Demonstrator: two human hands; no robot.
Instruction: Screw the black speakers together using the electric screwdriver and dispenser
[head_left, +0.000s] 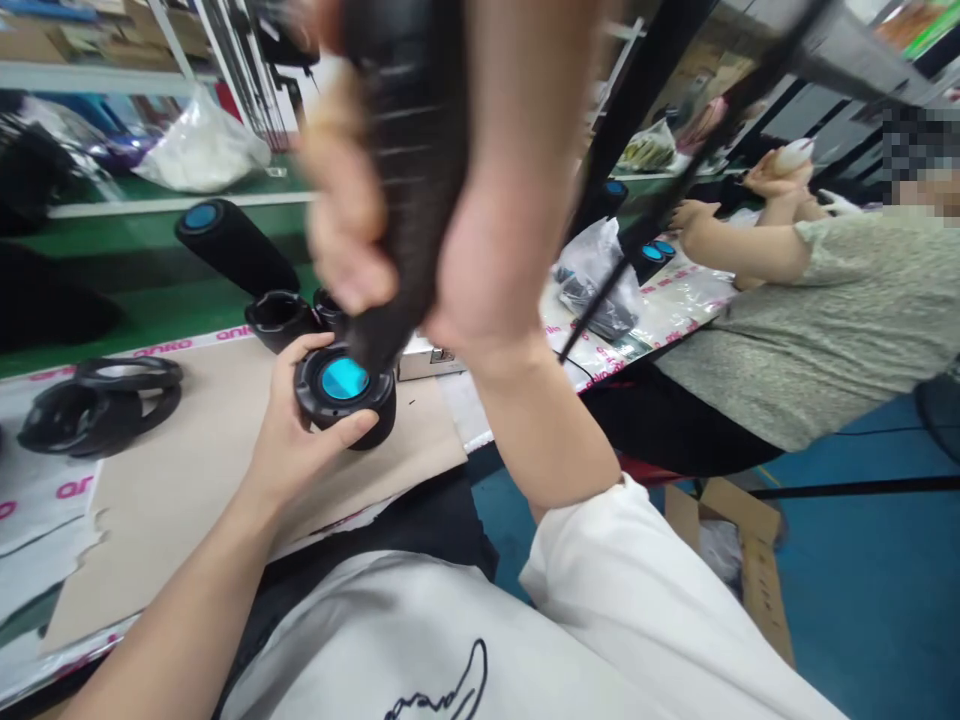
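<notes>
A black cylindrical speaker (384, 415) stands on the workbench with a shiny blue disc (343, 378) facing up in its end. My left hand (289, 425) is closed around the speaker's rim, thumb on the near side and fingers at the far side. In my right hand (491, 265) is a black power screwdriver (416, 170), gripped from around its body and blurred by motion or closeness. Its nose points down at the speaker's end ring, beside the blue disc. The very tip and any screw under it are hidden.
Cardboard (180, 520) covers the bench. Black ring-shaped parts (105, 405) lie left; another dark speaker (236, 245) leans behind. A plastic bag (600, 280) sits right, near a co-worker in a grey-green shirt (825, 320). An open carton (750, 560) stands on the floor.
</notes>
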